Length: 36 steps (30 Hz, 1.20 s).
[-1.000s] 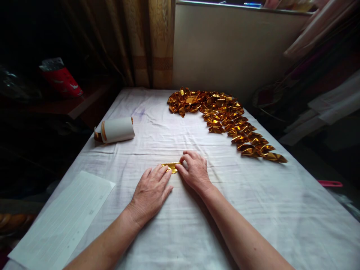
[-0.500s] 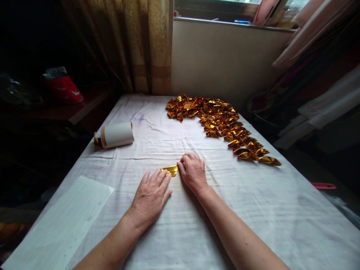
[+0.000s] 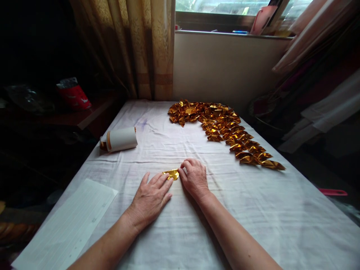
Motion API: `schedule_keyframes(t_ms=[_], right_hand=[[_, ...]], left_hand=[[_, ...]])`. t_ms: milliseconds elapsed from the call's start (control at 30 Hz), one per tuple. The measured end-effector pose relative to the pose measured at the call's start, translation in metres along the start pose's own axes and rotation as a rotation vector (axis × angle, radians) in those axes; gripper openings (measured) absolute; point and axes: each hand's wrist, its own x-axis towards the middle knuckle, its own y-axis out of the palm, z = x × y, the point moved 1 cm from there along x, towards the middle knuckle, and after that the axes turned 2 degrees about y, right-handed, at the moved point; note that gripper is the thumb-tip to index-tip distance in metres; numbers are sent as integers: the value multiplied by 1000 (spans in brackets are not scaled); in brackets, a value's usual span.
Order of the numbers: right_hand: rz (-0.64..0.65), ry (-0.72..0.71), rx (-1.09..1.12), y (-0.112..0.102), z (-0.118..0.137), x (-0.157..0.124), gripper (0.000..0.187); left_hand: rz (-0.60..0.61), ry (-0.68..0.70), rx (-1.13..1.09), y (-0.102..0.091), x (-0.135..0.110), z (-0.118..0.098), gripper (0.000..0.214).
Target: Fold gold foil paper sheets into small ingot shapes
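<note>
A folded strip of shiny gold foil paper (image 3: 173, 174) lies flat on the white cloth in front of me. My left hand (image 3: 150, 197) rests palm down, fingers stretched out, with its fingertips pressing on the foil's left part and covering some of it. At the foil's right end, my right hand (image 3: 194, 177) has its thumb and forefinger curled together in a pinch at the corner. Farther off to the right spreads a pile of folded gold foil pieces (image 3: 216, 116), trailing in rows toward the table's right edge.
The table bears a white cloth (image 3: 180, 240). On its left lie a rolled white paper tube (image 3: 123, 138) with gold foil inside and a lined paper sheet (image 3: 67, 225). A red container (image 3: 74, 96) stands on a dark side table; hanging clothes (image 3: 334, 101) are at the right.
The view has tilted up a little, so everything sits slightly lower and farther right. Both hands keep nearly the same place on the foil.
</note>
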Motion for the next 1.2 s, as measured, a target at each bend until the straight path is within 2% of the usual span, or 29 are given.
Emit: schedule_keyframes(t_ms=[167, 367, 533, 700, 867, 1000, 1100, 1200], right_hand=[[-6, -6, -5, 1, -1, 0, 7], [0, 1, -5, 1, -2, -1, 8], [8, 6, -4, 1, -2, -1, 8], [-3, -12, -16, 0, 0, -1, 9], [-1, -9, 1, 1, -2, -1, 7], [11, -24, 45, 2, -4, -2, 15], [32, -92, 65, 1, -4, -3, 24], [79, -175, 82, -1, -2, -3, 24]], left_hand=[[-6, 57, -2, 1, -11, 11, 38], [-68, 4, 52, 2, -21, 21, 41], [-125, -75, 71, 0, -8, 14, 39], [-80, -61, 17, 2, 3, 6, 39], [-81, -113, -12, 5, 0, 18, 33], [-119, -129, -102, 5, 4, 27, 26], [-124, -174, -176, 4, 12, 30, 18], [-93, -244, -228, 3, 20, 32, 11]])
